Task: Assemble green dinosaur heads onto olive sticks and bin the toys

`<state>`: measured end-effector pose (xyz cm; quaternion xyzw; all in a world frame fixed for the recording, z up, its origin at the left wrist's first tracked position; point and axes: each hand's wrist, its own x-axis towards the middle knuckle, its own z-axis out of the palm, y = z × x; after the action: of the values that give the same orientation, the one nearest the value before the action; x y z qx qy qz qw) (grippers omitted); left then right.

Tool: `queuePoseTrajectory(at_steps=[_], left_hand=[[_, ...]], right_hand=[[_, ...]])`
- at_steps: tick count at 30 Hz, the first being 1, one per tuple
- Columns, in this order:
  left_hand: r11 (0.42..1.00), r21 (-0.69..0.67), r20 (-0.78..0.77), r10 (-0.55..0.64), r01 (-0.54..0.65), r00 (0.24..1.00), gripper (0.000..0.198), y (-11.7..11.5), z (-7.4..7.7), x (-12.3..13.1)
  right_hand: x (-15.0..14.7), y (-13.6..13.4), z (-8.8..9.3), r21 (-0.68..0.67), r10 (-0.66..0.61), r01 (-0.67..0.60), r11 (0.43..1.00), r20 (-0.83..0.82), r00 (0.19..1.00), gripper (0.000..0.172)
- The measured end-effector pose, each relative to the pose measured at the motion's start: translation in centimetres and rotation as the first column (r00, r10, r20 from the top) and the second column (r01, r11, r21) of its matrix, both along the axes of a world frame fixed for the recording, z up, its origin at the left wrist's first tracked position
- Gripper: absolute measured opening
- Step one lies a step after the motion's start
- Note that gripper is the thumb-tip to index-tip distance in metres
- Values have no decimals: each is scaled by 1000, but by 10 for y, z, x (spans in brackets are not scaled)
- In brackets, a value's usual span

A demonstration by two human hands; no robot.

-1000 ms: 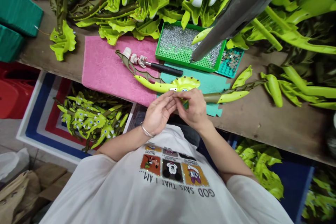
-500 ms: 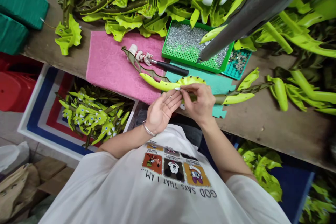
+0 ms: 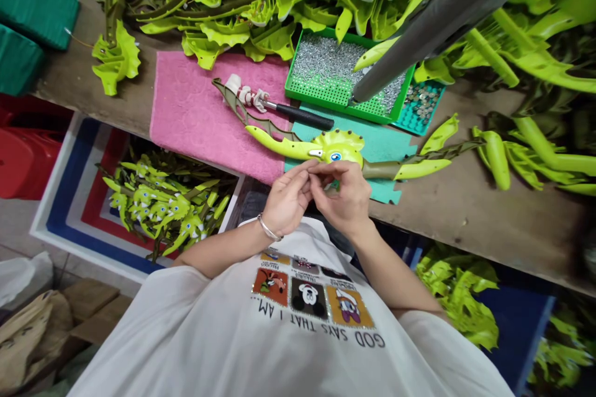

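My left hand [image 3: 289,197], a bracelet at its wrist, has its fingers drawn together against the fingertips of my right hand [image 3: 343,197]. Thumb and fingers of the right hand are pinched; whatever either hand holds is too small or hidden. Just beyond them lies a lime-green dinosaur toy [image 3: 347,141] with a blue eye, a scalloped crest and a white horn. Its long beak or horn-like part points left, and a brown-olive neck [image 3: 379,170] runs to the right. The toy rests on a teal foam mat [image 3: 388,189].
A green tray [image 3: 344,99] of small screws and a teal tray [image 3: 423,105] of round metal parts sit behind. A black-handled tool [image 3: 307,116] lies across a pink towel [image 3: 186,99]. A grey pole [image 3: 419,31] slants overhead. Green toy parts pile at the back; a crate [image 3: 60,217] holds finished-looking toys.
My left hand has turned from an open, upward palm to closed fingers meeting the right hand's. Both hands have drawn slightly toward me, uncovering the toy's eye and head.
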<state>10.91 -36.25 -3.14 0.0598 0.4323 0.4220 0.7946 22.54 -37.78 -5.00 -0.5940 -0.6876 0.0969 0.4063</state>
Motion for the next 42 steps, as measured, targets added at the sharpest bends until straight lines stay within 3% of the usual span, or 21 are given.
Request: queuePoseTrajectory(at_steps=[6,10,13,15,18,20,23,27,35,42], left_hand=[[998,60,-25,9,-8,1000,9,-2,-4,-1],[993,117,-62,13,-5,998,20,-1,-7,-13],[991,135,-89,-16,28,996,27,-1,-13,-22],[987,150,-148,-28,51,989,30,-1,-18,-27],[965,234,-383,-22,120,924,25,2,-20,-37],[910,356,-575,33,214,817,17,10,-19,-44],[753,515,-767,190,411,613,12,29,-19,-51],[595,506,-862,309,625,403,14,56,-27,-50],[415,459,-867,400,786,296,13,70,-38,-53],[232,303,-810,574,924,122,24,78,-44,-61]], right_hand=[[9,-10,-3,47,-13,15,999,-26,1000,24],[22,-24,-8,-17,-113,113,993,0,994,23],[28,-30,-14,-3,-120,121,993,85,989,19],[29,-31,-19,38,-121,117,992,140,983,17],[28,-28,-22,75,-110,95,993,224,968,12],[29,-26,-21,95,-79,56,994,248,966,11],[35,-21,-16,108,-10,-15,994,226,974,20],[55,-13,-13,11,39,-41,999,151,988,37],[80,-3,-27,4,43,-43,999,51,998,55],[82,-3,-31,-6,28,-28,1000,45,999,60]])
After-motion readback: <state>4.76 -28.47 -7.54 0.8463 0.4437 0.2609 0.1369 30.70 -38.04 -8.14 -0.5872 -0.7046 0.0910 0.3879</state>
